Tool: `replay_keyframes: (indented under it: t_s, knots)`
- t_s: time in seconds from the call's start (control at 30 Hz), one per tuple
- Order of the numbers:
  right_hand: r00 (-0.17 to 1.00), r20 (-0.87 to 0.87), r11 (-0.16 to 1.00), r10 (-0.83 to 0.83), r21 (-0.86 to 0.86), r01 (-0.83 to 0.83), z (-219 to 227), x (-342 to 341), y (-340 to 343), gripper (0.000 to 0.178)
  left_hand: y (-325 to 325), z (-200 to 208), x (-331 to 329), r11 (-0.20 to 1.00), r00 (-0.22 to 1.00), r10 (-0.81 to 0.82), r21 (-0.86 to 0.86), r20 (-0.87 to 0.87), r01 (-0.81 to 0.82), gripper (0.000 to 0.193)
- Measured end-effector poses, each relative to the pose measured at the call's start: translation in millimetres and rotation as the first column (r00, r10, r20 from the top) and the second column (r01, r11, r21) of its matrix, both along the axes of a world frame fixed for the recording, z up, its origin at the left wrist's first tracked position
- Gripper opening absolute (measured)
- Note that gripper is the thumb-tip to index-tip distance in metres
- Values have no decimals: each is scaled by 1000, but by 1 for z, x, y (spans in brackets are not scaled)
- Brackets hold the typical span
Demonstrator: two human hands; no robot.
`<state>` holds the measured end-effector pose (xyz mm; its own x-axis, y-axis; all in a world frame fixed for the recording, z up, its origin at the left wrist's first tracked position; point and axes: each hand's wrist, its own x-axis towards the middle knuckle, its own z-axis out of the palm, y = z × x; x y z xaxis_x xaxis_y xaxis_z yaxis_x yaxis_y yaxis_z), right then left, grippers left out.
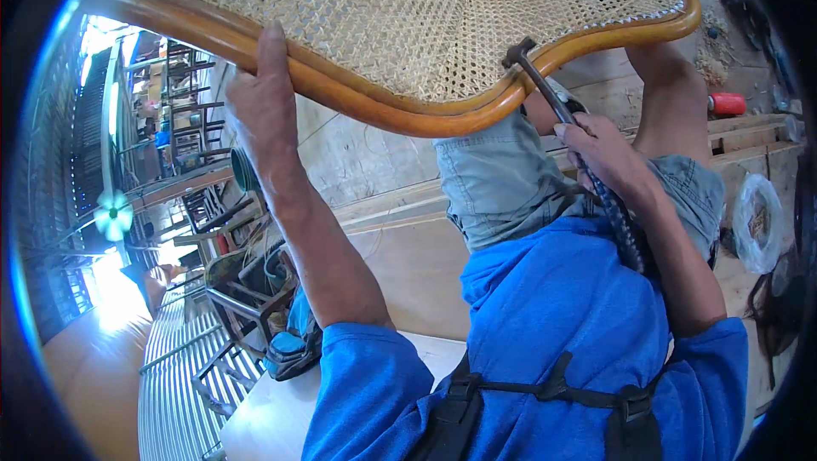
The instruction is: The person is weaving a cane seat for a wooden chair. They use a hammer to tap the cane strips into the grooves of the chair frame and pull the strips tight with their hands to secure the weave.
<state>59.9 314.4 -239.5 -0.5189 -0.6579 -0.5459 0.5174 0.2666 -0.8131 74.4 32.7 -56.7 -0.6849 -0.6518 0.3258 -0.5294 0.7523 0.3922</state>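
A curved wooden frame (383, 114), varnished orange-brown, stretches across the upper part of the head view. Woven cane webbing (366, 22) fills it. My left hand (265, 95) grips the frame's near rail on the left, with the thumb lying over the top edge. In my right hand (604, 150) is a hammer (549, 91), its dark shaft running down to a patterned grip. The hammer's head rests at or just above the inner edge of the frame, where cane meets wood; whether it touches cannot be told. The frame's far left end runs out of view.
A red can (726, 103) lies at the right beside wooden planks (749, 137). Near it sits a clear plastic bag (759, 223). Stacked chair frames (242, 299) and a blue-black backpack (294, 342) stand at the left. Cane shavings (713, 57) litter the floor at the upper right.
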Motion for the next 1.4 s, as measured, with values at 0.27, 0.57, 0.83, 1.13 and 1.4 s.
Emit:
replay_keyframes:
  t_s: [0.27, 0.57, 0.83, 1.13, 1.4]
  knots:
    - [998, -66, 997, 21, -68, -26, 27, 14, -11, 26, 5, -4, 6, 996, 995, -70, 44, -74, 73, 61]
    - [990, -93, 994, 104, 21, -103, 21, 22, -21, 24, -5, -11, 10, 990, 984, -123, 55, -125, 130, 62]
    - [922, -368, 992, 122, 61, -107, 10, 22, -25, 26, 2, -7, 9, 997, 997, -50, 58, -64, 54, 57]
    - [878, -467, 990, -109, -133, 52, 18, 19, -23, 30, 3, -8, 11, 992, 994, -99, 72, -42, 102, 50]
    - [951, -298, 996, 78, 69, -60, 17, 16, -21, 33, 7, -7, 11, 998, 999, -27, 60, -22, 28, 54]
